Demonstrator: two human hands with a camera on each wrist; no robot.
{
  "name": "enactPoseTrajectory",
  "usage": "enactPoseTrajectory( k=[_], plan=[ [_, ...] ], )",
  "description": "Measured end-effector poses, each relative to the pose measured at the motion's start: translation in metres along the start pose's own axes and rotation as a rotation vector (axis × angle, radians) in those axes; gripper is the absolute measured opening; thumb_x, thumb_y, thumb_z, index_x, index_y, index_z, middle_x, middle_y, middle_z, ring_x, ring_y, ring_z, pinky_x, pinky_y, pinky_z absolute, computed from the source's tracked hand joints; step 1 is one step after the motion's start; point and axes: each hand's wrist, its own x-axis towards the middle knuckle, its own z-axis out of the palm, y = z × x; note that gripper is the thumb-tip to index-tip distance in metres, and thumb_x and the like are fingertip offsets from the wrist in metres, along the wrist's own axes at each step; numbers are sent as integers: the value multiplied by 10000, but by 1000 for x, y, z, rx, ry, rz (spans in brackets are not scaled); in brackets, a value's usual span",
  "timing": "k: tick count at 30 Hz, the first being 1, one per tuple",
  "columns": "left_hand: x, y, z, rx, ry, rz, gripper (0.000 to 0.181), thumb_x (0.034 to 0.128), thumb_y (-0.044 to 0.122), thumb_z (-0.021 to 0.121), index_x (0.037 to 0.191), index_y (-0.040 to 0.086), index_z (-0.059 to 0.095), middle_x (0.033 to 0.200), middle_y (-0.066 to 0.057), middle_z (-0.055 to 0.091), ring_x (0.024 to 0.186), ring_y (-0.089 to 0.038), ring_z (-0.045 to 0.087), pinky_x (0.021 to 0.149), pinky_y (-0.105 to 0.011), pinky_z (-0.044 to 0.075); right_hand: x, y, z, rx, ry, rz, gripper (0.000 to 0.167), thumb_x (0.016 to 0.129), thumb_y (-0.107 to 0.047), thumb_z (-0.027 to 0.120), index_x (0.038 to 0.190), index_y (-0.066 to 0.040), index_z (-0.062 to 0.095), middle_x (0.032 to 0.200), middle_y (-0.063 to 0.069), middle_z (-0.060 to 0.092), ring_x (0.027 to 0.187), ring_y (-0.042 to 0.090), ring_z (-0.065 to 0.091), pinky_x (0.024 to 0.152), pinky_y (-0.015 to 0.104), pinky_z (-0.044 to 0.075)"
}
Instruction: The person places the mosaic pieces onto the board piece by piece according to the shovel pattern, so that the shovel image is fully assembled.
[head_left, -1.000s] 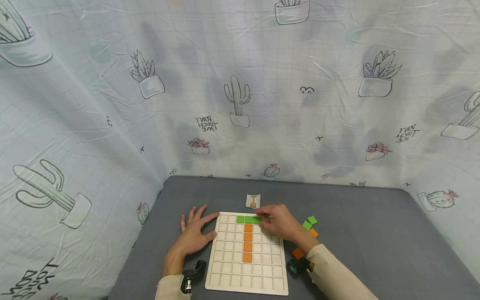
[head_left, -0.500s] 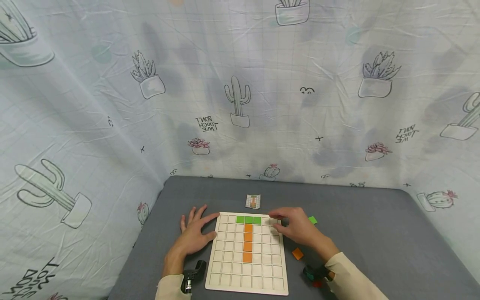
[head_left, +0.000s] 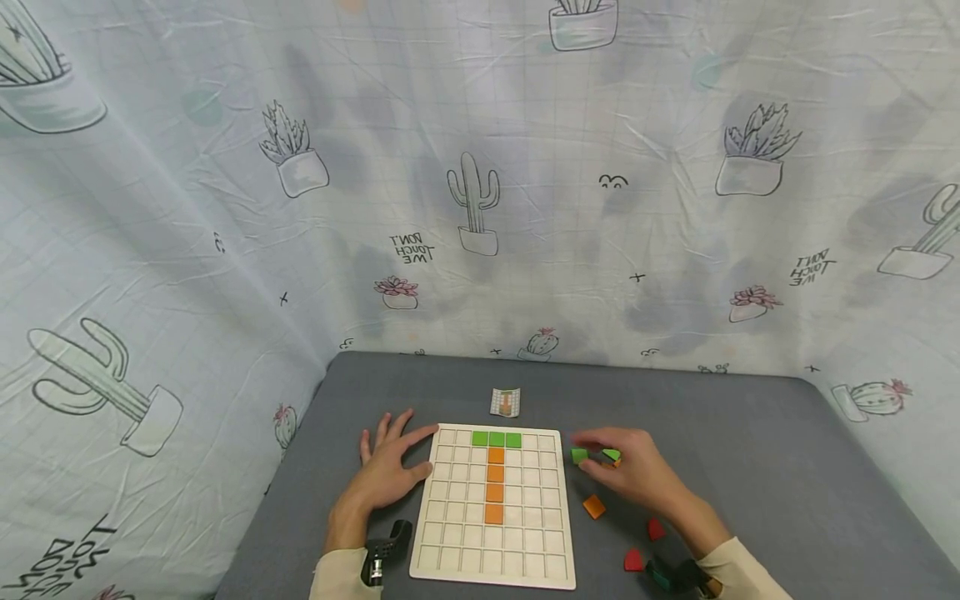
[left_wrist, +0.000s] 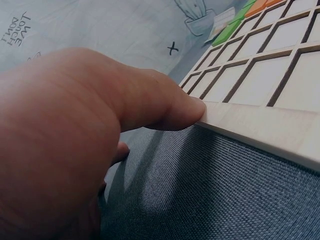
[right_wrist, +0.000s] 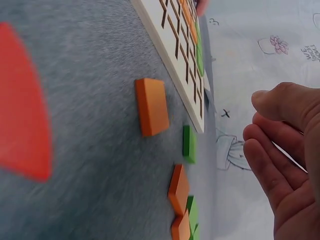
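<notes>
Pale wood formed the flat gridded board [head_left: 525,537], which lay on the grey, fabric-covered worktop [head_left: 727,467] between two hands. Set in its cells were seven square tiles: three green tiles [head_left: 497,439] side by side in the top row and four orange tiles [head_left: 495,473] in a column beneath the middle green one. The left hand [head_left: 387,477] had its fingers spread, gripping nothing, with the forefinger at the board's upper left corner and the thumb touching its left edge. Beyond the right edge, the right hand [head_left: 632,467] was half open and held nothing, fingers gently curved, near three loose orange tiles [right_wrist: 156,107], at least two loose green tiles [right_wrist: 189,145] and two red pieces [head_left: 633,560], whose exact shape could not be told. One small printed card [head_left: 506,402] behind the board bore a grid with an orange-toned figure. On the white, cactus-printed cloth [head_left: 562,275], "DON'T TOUCH ME" appeared three times in mirror writing.
</notes>
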Motion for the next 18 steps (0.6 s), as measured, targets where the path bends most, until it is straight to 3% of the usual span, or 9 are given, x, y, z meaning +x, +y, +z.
enactPoseTrajectory(
  k=[11,18],
  plan=[
    [0,1,-1,2,5,-3,603,958,164,781,1541,253,655,1791,-211,293,1682,-543,42,1258,-777,-121,-34,-5,-20,-61,54,89,378,823,-3,929,1167,-130,838,1088,-10,845,904,151,801,770,358,664],
    [0,1,0,6,9,-5,601,955,162,783,1536,257,660,1790,-208,298,1683,-540,46,1257,-778,-120,-55,-11,-30,-97,110,106,450,754,12,967,1158,-133,830,1074,-51,837,922,105,797,874,85,555]
  ],
)
